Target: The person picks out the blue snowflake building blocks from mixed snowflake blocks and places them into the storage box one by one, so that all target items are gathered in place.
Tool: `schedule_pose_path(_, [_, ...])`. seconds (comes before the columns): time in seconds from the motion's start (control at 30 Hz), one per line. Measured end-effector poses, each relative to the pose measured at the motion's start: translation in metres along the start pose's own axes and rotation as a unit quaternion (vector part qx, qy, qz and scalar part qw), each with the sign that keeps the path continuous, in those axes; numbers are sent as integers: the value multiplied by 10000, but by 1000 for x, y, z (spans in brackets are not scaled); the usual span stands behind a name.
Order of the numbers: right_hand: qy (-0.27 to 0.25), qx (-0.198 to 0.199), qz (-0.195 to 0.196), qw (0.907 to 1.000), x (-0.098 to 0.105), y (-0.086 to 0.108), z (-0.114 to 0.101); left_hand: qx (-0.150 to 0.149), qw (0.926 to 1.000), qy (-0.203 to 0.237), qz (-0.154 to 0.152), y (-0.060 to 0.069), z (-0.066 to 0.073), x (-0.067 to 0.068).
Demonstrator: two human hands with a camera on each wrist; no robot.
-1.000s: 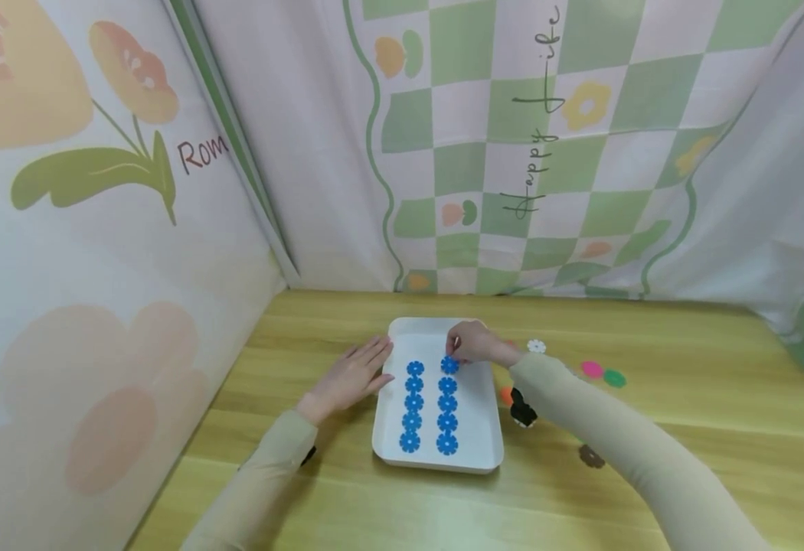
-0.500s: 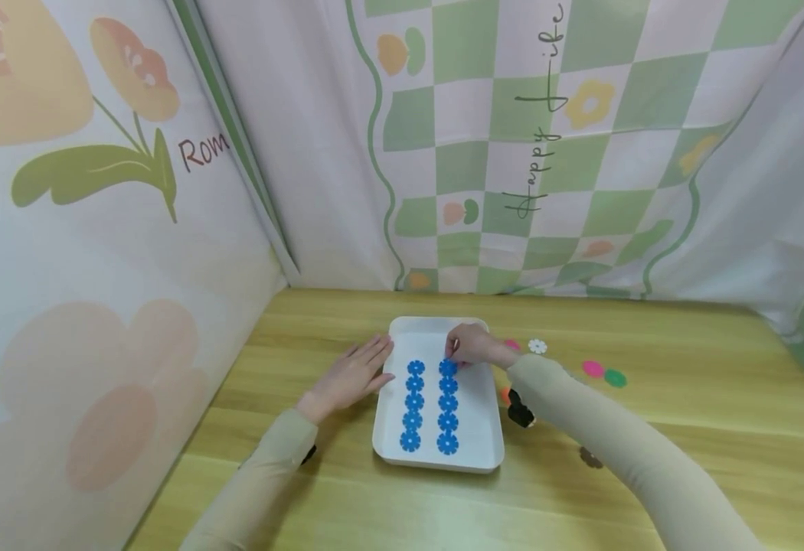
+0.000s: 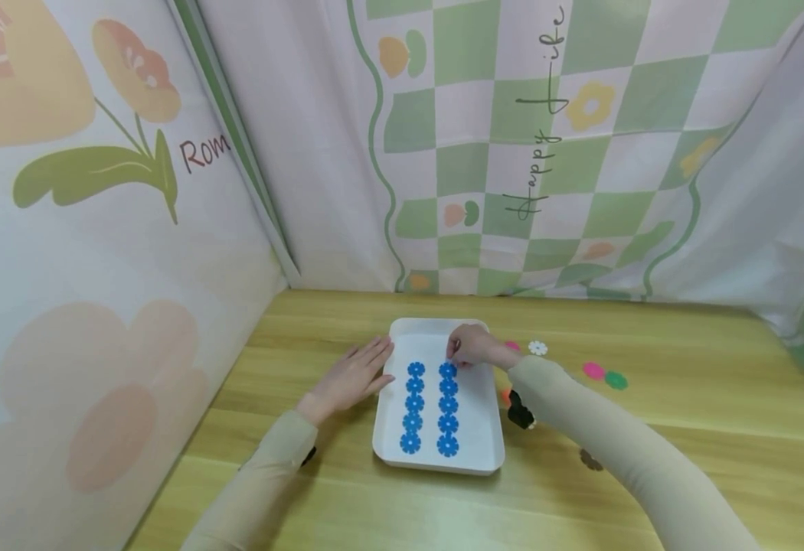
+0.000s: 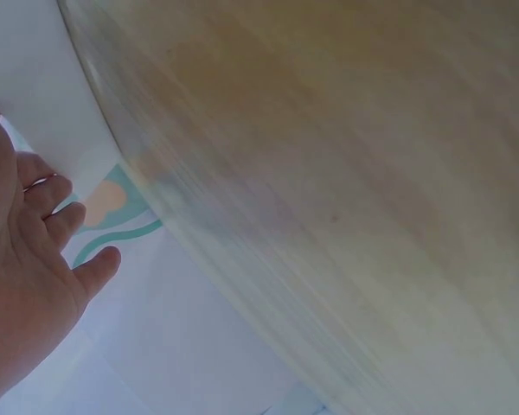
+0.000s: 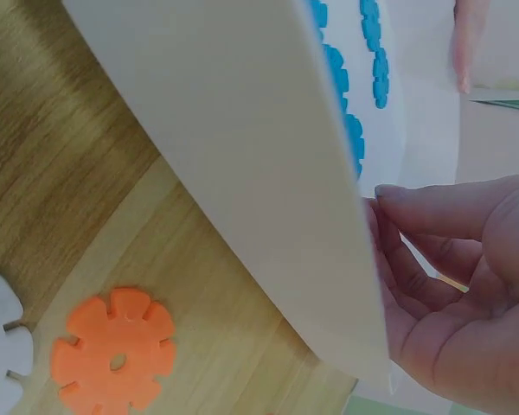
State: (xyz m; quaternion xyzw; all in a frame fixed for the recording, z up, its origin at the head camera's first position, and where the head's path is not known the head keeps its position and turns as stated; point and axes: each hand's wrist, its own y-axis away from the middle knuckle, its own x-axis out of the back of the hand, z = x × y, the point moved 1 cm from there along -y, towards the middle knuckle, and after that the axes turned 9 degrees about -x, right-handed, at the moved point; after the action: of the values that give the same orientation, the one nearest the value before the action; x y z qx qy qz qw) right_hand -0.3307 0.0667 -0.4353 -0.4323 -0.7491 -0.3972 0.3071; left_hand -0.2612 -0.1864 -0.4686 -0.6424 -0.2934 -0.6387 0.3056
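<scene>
A white tray (image 3: 485,436) lies on the wooden table, with two columns of blue snowflake discs in it. My left hand (image 3: 347,379) rests against the tray's left rim, its fingers straight; it also shows in the left wrist view as a hand (image 4: 30,251) at the left edge. Over the tray's far right part, my right hand (image 3: 471,346) pinches the farthest blue snowflake disc (image 3: 447,370) of the right column by its far edge. In the right wrist view the tray's side wall (image 5: 233,164) hides part of those fingertips.
Right of the tray lie loose discs: white (image 3: 537,348), pink (image 3: 593,371), green (image 3: 616,380) and brown (image 3: 590,459). An orange disc (image 5: 112,354) lies close beside the tray wall. A patterned curtain (image 3: 471,168) hangs behind the table.
My right hand has brought the farthest blue snowflake disc slightly nearer, down into line with the right column. The left hand has stayed at the tray's rim.
</scene>
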Motion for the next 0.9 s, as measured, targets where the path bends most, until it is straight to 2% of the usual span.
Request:
schedule_pose_path(0.23, [-365,245,-17,9990,11,8,7,-29,9999,126,-1,-1,0,2])
schedule_pose_path(0.47, [-738,378,-8,9966,31,27,18,-77,9999,95,-16,-5,-3,4])
schedule_pose_path(0.57, [-809,553,181,9950,37,37,28,-93,9998,202,3,-5,-5,4])
schedule_pose_path(0.7, [-886,1008,463,9899,42,48,44,-20,9990,429,129,-1,-11,6])
schedule_pose_path(0.8, [-947,1053,628,9879,46,57,61,21,9978,581,307,2,-16,9])
schedule_pose_path(0.9, [-924,876,813,9885,50,66,79,79,9964,714,450,4,-22,11])
